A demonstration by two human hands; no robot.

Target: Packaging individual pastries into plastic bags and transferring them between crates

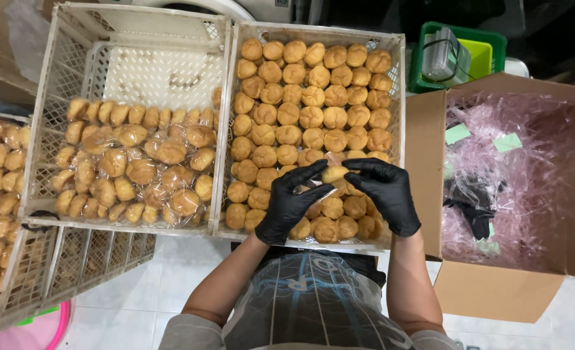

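Both my hands wear black gloves and meet over the near part of a white plastic crate (pixel 396 97) filled with bare round golden buns. My left hand (pixel 292 202) and my right hand (pixel 386 193) together pinch one bun (pixel 334 173) that sits in a clear plastic wrapper, held just above the other buns. A second white crate (pixel 47 97) to the left holds several buns in clear bags, piled in its near half.
A cardboard box (pixel 494 295) with pink-tinted plastic bags stands open at the right. A third crate of buns (pixel 15 272) sits at the far left, lower down. A green basket (pixel 459 55) is behind the box. White tiled floor lies below.
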